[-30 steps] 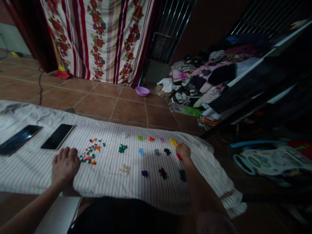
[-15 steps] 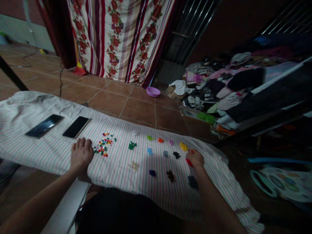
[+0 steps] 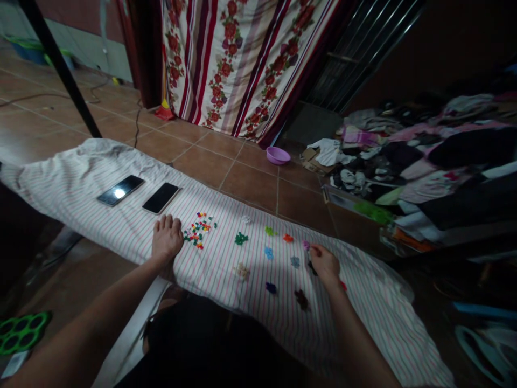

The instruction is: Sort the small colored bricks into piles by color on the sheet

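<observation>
My left hand (image 3: 167, 237) lies palm down on the striped cloth, fingers stretched forward, touching the left side of a mixed scatter of small coloured beads (image 3: 197, 231). My right hand (image 3: 325, 265) is over the right part of the cloth with thumb and fingertips pinched, just beside a small pink-purple pile (image 3: 306, 245). Whatever the pinch holds is too small to make out. A black pile (image 3: 312, 268) is partly hidden under this hand, and a bit of red (image 3: 343, 286) shows beyond the wrist. Single-colour piles lie between my hands, among them green (image 3: 241, 238), light blue (image 3: 269, 253), orange (image 3: 288, 237) and brown (image 3: 301, 299).
Two phones (image 3: 161, 198) lie on the cloth (image 3: 218, 269) at the left. Past its far edge are a tiled floor, a purple basin (image 3: 278, 156) and a floral curtain (image 3: 242, 64). Heaped clothes (image 3: 404, 145) fill the right side.
My right hand has moved left, from beside the yellow and red piles to the pink-purple one. My left hand stays by the mixed beads. The whole view has shifted and tilted.
</observation>
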Motion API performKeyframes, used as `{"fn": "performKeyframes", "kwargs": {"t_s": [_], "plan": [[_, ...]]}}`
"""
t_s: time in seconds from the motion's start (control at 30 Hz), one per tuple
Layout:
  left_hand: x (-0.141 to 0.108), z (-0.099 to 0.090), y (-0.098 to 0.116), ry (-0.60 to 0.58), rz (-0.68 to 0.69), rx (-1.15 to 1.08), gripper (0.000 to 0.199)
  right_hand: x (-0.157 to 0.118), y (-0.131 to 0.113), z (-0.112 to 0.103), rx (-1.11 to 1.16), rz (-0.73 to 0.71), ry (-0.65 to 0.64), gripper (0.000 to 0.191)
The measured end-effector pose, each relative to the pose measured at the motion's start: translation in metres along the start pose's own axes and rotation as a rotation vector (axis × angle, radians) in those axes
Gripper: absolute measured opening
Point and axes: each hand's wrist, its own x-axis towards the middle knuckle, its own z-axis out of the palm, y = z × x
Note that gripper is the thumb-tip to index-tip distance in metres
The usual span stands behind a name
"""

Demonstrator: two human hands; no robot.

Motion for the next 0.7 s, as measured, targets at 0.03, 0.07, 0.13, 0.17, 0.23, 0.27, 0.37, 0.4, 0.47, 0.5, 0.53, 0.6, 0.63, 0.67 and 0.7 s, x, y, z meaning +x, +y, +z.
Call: {"fn": "performKeyframes", "kwargs": {"t_s": [0.03,0.07,0.13,0.17,0.23,0.27,0.37,0.4,0.47,0.5,0.53,0.6,0.63,0.67,0.7], "plan": [[0.0,-0.001,0.0,-0.002,0.0,0.0,0.035,-0.004,-0.009,0.003,0.028,-0.028,-0.014,0.034],[0.0,-0.002,0.001,-0.004,0.0,0.0,0.035,-0.008,-0.02,0.006,0.061,-0.05,-0.03,0.035],[0.0,-0.004,0.001,-0.01,-0.001,-0.002,0.035,-0.017,-0.042,0.01,0.126,-0.118,-0.054,0.035],[0.001,-0.005,0.001,-0.012,-0.003,-0.006,0.035,-0.023,-0.053,0.012,0.153,-0.146,-0.06,0.034],[0.001,-0.007,0.001,-0.02,-0.006,-0.016,0.036,-0.036,-0.078,0.016,0.218,-0.195,-0.092,0.033],[0.001,-0.007,0.001,-0.024,-0.008,-0.025,0.036,-0.042,-0.09,0.018,0.238,-0.211,-0.118,0.032],[0.001,-0.007,0.001,-0.04,-0.018,-0.072,0.038,-0.064,-0.128,0.028,0.332,-0.311,-0.198,0.03],[0.001,-0.007,0.001,-0.045,-0.021,-0.089,0.039,-0.071,-0.141,0.033,0.368,-0.344,-0.22,0.029],[0.001,-0.006,0.0,-0.046,-0.028,-0.109,0.04,-0.084,-0.164,0.042,0.424,-0.408,-0.263,0.028],[0.001,-0.005,0.0,-0.043,-0.03,-0.109,0.04,-0.09,-0.174,0.047,0.445,-0.438,-0.28,0.027],[0.001,-0.005,0.0,-0.04,-0.03,-0.106,0.04,-0.096,-0.185,0.051,0.46,-0.462,-0.296,0.026],[0.001,-0.004,0.0,-0.038,-0.03,-0.101,0.04,-0.107,-0.203,0.059,0.477,-0.507,-0.342,0.025],[0.001,-0.003,0.0,-0.04,-0.03,-0.103,0.04,-0.112,-0.211,0.063,0.482,-0.525,-0.36,0.025],[0.001,-0.003,0.0,-0.045,-0.031,-0.107,0.04,-0.117,-0.219,0.066,0.485,-0.542,-0.377,0.024],[0.001,-0.003,-0.001,-0.048,-0.03,-0.11,0.04,-0.121,-0.226,0.068,0.488,-0.556,-0.393,0.024]]}}
